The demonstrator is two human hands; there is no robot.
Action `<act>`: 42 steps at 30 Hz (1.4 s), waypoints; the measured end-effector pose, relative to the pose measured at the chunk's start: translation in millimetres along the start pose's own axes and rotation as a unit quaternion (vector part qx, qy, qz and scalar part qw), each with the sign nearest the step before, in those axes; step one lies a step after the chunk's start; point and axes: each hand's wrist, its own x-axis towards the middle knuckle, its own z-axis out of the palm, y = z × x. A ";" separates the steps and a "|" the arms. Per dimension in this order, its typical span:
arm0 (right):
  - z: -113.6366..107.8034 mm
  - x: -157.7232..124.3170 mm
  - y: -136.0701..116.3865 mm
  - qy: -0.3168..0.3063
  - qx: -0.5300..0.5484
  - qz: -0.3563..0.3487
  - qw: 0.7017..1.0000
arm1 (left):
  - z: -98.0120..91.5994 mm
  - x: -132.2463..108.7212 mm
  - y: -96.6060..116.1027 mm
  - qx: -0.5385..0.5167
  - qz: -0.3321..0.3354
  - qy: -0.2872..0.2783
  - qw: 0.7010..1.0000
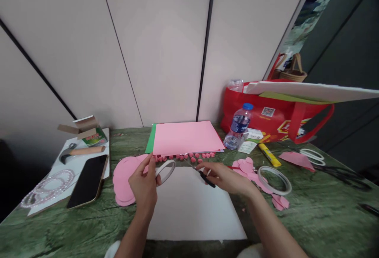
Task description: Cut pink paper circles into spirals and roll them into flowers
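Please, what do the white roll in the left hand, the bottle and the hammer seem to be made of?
White roll: perhaps paper-backed tape, matte, as it is pale without strong shine; uncertain.
Bottle: most likely clear, glossy plastic; it is see-through, with bright highlights.
Hammer: handle probably smooth wood, judging by its warm tan colour; head likely metal, being dark and curved.
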 end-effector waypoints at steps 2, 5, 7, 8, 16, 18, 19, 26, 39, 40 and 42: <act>-2.5 -0.3 -7.7 0.006 0.109 -0.047 0.993 | -1.1 1.0 1.1 0.015 0.013 0.022 1.000; -2.2 1.4 -19.9 0.018 0.165 -0.085 0.983 | -1.4 1.1 1.8 0.023 0.036 0.041 0.998; 1.2 3.5 -26.0 0.027 0.153 -0.090 0.984 | -1.1 0.4 1.6 0.028 0.048 0.044 0.998; 3.6 4.7 -28.2 0.036 0.146 -0.091 0.984 | -0.9 -0.1 1.5 0.032 0.052 0.043 0.997; 17.9 9.5 -39.1 0.069 0.123 -0.117 0.983 | 0.8 -6.6 3.5 0.066 0.095 0.030 0.993; 18.3 8.6 -42.7 0.078 0.119 -0.119 0.983 | 2.1 -7.9 3.0 0.066 0.105 0.028 0.992; 18.4 8.1 -44.4 0.080 0.119 -0.119 0.983 | 2.6 -8.3 2.5 0.066 0.110 0.026 0.991; 17.9 7.5 -50.4 0.038 0.210 -0.103 0.971 | 4.3 -10.0 1.2 0.056 0.121 0.015 0.991; 11.9 8.4 -35.3 0.094 0.127 -0.075 0.985 | 3.1 -9.7 -1.1 0.059 0.142 -0.012 0.988; 7.5 7.4 -31.5 0.116 0.090 -0.065 0.987 | 2.6 -9.4 -2.2 0.064 0.154 -0.020 0.986; -3.3 4.4 -21.3 0.159 0.014 -0.024 0.987 | 1.7 -8.4 -4.8 0.079 0.182 -0.031 0.980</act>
